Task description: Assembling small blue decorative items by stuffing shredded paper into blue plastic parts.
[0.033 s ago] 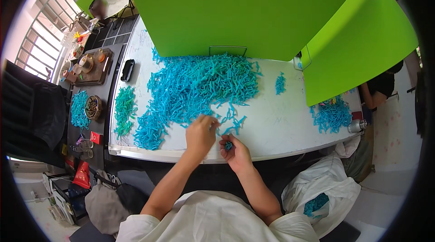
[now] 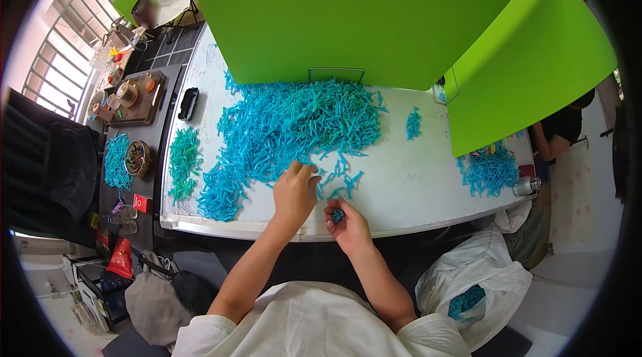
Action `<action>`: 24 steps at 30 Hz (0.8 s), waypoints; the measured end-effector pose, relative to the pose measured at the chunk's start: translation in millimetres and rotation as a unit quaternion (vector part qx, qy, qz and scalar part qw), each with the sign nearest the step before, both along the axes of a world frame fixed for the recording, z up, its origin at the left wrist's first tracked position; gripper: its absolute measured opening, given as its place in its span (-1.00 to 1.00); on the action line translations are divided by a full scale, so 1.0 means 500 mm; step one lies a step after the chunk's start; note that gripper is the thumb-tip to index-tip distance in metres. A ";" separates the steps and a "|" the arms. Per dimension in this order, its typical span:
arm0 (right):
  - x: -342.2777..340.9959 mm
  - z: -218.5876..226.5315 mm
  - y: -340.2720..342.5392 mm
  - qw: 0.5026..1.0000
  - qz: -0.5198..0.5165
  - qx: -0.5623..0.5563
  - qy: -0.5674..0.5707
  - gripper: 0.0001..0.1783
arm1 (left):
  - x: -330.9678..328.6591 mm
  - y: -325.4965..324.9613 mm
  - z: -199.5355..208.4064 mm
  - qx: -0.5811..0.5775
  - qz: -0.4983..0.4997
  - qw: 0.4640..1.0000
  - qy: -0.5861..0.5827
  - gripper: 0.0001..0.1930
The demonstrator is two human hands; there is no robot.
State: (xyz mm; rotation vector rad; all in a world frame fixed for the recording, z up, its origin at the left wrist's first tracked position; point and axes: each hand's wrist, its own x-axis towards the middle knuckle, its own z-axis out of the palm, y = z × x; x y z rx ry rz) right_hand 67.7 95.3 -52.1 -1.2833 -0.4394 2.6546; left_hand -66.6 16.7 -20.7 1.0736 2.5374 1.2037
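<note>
My right hand [image 2: 350, 228] is palm up near the front edge of the white table, its fingers curled round a small bunch of blue-green plastic pieces [image 2: 338, 215]. To its left, my left hand [image 2: 294, 193] reaches over the near edge of a large heap of thin blue and teal pieces [image 2: 294, 126]. The left fingers are bent together, and what they hold, if anything, is hidden. A few loose blue pieces [image 2: 349, 184] lie on the table just right of the left fingertips.
Green panels [image 2: 361, 16] rise behind the table [image 2: 408, 183]. Smaller piles include a green one [image 2: 184, 164] at left and a blue one [image 2: 490, 171] at right. A black tray [image 2: 188, 103] lies far left. A white sack [image 2: 495, 277] with blue pieces stands lower right. Another person's arm [image 2: 550, 143] shows far right.
My left hand has shifted slightly away from me, toward the large heap. My right hand stays in place with its bunch.
</note>
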 end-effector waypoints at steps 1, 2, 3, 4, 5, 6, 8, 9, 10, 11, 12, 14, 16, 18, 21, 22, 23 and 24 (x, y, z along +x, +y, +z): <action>0.004 0.000 -0.001 1.000 0.009 0.005 0.007 -0.72 | -0.021 0.015 -0.021 -0.032 0.056 0.994 0.087 -0.88; 0.009 -0.001 -0.002 1.000 0.017 0.011 0.014 -0.72 | -0.024 0.021 -0.040 -0.031 0.057 0.994 0.086 -0.88; 0.013 -0.003 -0.001 1.000 0.017 0.012 0.014 -0.72 | -0.027 0.029 -0.053 -0.054 0.032 0.991 0.116 -0.88; 0.018 -0.006 -0.001 1.000 0.021 0.008 0.019 -0.71 | -0.029 0.035 -0.066 -0.077 0.007 0.986 0.146 -0.88; 0.021 -0.009 0.001 0.999 0.024 0.003 0.023 -0.71 | -0.030 0.037 -0.080 -0.076 0.007 0.986 0.146 -0.88; 0.025 -0.012 0.003 1.000 0.022 0.003 0.022 -0.71 | -0.028 0.038 -0.084 -0.090 0.000 0.984 0.151 -0.89; 0.030 -0.018 0.005 0.999 0.017 0.010 0.028 -0.73 | -0.016 0.027 -0.093 -0.104 -0.009 0.982 0.155 -0.90; 0.030 -0.011 0.002 0.999 0.016 0.008 0.027 -0.73 | -0.002 0.015 -0.076 -0.060 -0.005 0.991 0.123 -0.90; 0.024 0.004 -0.004 1.000 0.000 0.017 0.020 -0.73 | 0.012 0.001 -0.058 -0.017 0.001 0.996 0.091 -0.89; 0.020 0.011 -0.007 0.999 -0.016 0.025 0.012 -0.74 | 0.035 -0.017 -0.041 -0.018 0.002 0.996 0.092 -0.89; 0.020 0.009 -0.006 0.999 -0.016 0.025 0.013 -0.74 | 0.064 -0.036 -0.020 0.012 -0.018 0.999 0.046 -0.90; 0.026 -0.002 -0.012 0.998 0.018 0.011 0.064 -0.71 | 0.096 -0.065 0.019 0.038 -0.038 0.999 -0.003 -0.91; 0.022 0.001 -0.024 0.998 0.035 -0.010 0.056 -0.72 | 0.109 -0.083 0.044 0.048 -0.001 0.996 -0.082 -0.92; 0.020 0.007 -0.031 0.997 0.050 -0.029 0.048 -0.72 | 0.094 -0.111 0.007 0.072 0.034 0.993 -0.086 -0.81; 0.030 0.012 -0.019 0.997 0.069 -0.016 0.042 -0.74 | 0.068 -0.126 -0.027 -0.089 0.072 0.991 0.062 -0.70; 0.031 0.014 -0.015 0.998 0.057 -0.010 0.034 -0.75 | 0.065 -0.122 -0.031 -0.090 0.074 0.991 0.061 -0.70; 0.033 0.014 -0.012 0.999 0.044 -0.004 0.027 -0.75 | 0.064 -0.112 -0.034 -0.089 0.064 0.992 0.064 -0.71; 0.037 0.014 -0.007 0.999 0.044 -0.004 0.027 -0.75 | 0.065 -0.105 -0.036 -0.088 0.052 0.992 0.068 -0.73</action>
